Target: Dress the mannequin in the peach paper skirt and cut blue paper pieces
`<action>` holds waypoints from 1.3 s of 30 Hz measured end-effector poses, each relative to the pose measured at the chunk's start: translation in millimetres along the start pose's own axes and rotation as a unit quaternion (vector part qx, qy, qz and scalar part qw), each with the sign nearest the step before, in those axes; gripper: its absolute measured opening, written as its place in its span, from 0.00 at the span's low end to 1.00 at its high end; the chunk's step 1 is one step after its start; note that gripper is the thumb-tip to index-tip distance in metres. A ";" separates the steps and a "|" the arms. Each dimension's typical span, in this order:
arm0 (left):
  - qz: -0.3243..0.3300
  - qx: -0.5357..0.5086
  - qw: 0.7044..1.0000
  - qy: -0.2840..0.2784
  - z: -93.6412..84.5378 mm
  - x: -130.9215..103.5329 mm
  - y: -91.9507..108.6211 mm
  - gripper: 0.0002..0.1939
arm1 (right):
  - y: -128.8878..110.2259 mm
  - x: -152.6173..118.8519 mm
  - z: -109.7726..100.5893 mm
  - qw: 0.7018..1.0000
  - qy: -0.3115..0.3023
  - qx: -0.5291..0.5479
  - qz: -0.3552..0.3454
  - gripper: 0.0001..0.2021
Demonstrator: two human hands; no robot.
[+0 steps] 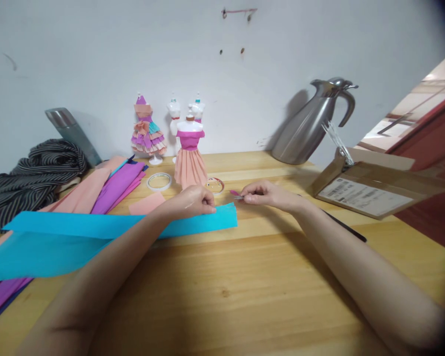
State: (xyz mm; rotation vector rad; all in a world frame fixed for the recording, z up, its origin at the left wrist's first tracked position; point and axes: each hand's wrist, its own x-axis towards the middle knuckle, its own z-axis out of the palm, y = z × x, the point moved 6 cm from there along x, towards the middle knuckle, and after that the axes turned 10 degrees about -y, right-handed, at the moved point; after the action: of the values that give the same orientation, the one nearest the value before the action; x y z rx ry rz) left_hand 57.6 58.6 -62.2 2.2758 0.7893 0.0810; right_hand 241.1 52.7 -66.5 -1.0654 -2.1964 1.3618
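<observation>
A long strip of bright blue crepe paper (193,226) lies folded across the wooden table, its right end showing a small nick at the top edge. My left hand (196,200) is closed on the upper edge of this strip near that end. Just to the right, apart from the paper, my right hand (261,193) pinches a small thing with a grey metallic tip (239,198); its kind is too small to make out. A bit of pink (234,193) shows beside the tip. Behind my hands stands a small dress form (190,143) in a magenta top and pleated peach skirt.
More dress forms (148,133) stand by the wall. Tape rolls (159,182) lie before them. Left are folded peach and purple papers (118,185), striped cloth (48,168) and a flask (74,133). Right are a steel jug (306,128), a cardboard box (371,190) and a black strip (346,227).
</observation>
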 end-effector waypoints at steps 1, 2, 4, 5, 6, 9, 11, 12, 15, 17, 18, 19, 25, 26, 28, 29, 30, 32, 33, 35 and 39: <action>0.001 -0.001 1.000 -0.001 0.0 -0.1 0.4 0.09 | 0.8 1.1 1.3 1.000 -0.001 -0.006 -0.004 0.21; 0.001 -0.001 1.000 -0.002 -0.1 -0.4 1.1 0.09 | 1.2 2.2 2.9 1.000 -0.004 -0.014 -0.009 0.21; 0.000 -0.001 1.000 -0.004 -0.4 -1.2 2.7 0.09 | 0.9 3.6 5.9 0.999 -0.013 -0.026 -0.020 0.20; -0.002 -0.003 1.000 -0.004 -0.7 -1.7 3.4 0.09 | 0.1 3.7 7.1 0.999 -0.018 -0.032 -0.023 0.20; -0.002 -0.006 1.000 -0.005 -1.0 -2.1 4.1 0.09 | -1.3 3.4 7.8 0.999 -0.024 -0.038 -0.025 0.20; -0.004 -0.010 1.000 -0.002 -1.8 -2.9 5.3 0.09 | -7.3 0.2 6.4 0.998 -0.030 -0.055 -0.020 0.21; -0.005 -0.015 1.000 -0.001 -2.0 -2.9 5.3 0.08 | -10.8 -2.1 5.1 0.997 -0.040 -0.062 -0.016 0.21; -0.007 -0.017 1.000 -0.001 -1.8 -2.9 5.1 0.08 | -11.5 -2.9 5.4 0.996 -0.053 -0.066 -0.012 0.22; -0.012 -0.019 1.000 -0.004 -1.5 -2.9 5.0 0.08 | -8.5 -3.4 6.6 0.994 -0.082 -0.075 0.003 0.22; -0.012 -0.019 1.000 -0.003 -1.6 -3.0 5.4 0.08 | -5.1 -2.0 4.9 0.995 -0.062 -0.072 0.005 0.21; -0.010 -0.021 1.000 -0.003 -1.7 -2.9 5.6 0.08 | -4.2 -0.9 3.9 0.997 -0.042 -0.064 0.000 0.21; -0.008 -0.022 1.000 -0.002 -1.7 -2.8 5.9 0.08 | -3.8 0.5 3.8 0.998 -0.021 -0.053 -0.009 0.21; 0.010 -0.015 1.000 0.007 -0.3 -0.9 5.0 0.08 | -1.3 15.4 27.3 0.999 -0.002 -0.038 -0.008 0.18; 0.011 -0.017 1.000 0.008 0.3 -0.3 4.0 0.08 | 0.1 17.7 31.2 0.999 -0.001 -0.040 0.000 0.15; 0.014 -0.017 1.000 0.006 1.7 1.1 1.6 0.08 | 3.1 21.0 36.6 0.999 0.002 -0.035 0.005 0.15; 0.014 -0.015 1.000 0.005 2.4 1.7 0.3 0.08 | 4.8 22.2 38.3 1.000 0.002 -0.030 0.005 0.16; 0.015 -0.012 1.000 0.003 3.0 2.2 -0.8 0.08 | 6.7 23.3 39.7 1.000 0.000 -0.025 0.004 0.17; 0.015 -0.001 1.000 -0.005 3.6 2.3 -2.0 0.08 | 10.8 24.9 41.2 1.000 -0.004 -0.021 0.006 0.18; 0.013 0.004 1.000 -0.010 3.4 1.6 -1.7 0.09 | 12.8 25.4 41.3 1.000 -0.004 -0.021 0.010 0.18; 0.003 0.007 1.000 -0.025 2.0 -1.2 -0.2 0.09 | 15.9 26.0 40.7 1.000 -0.001 -0.016 0.019 0.18; -0.009 0.045 0.996 -0.078 -1.6 -10.1 6.5 0.14 | 15.9 25.3 38.6 1.000 0.004 0.017 0.023 0.18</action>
State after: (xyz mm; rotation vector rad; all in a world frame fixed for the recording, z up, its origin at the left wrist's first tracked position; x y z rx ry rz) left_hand 52.3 50.2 -55.1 2.3253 0.7441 -0.1427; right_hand 206.9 52.0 -101.3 -1.1125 -2.1488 1.4072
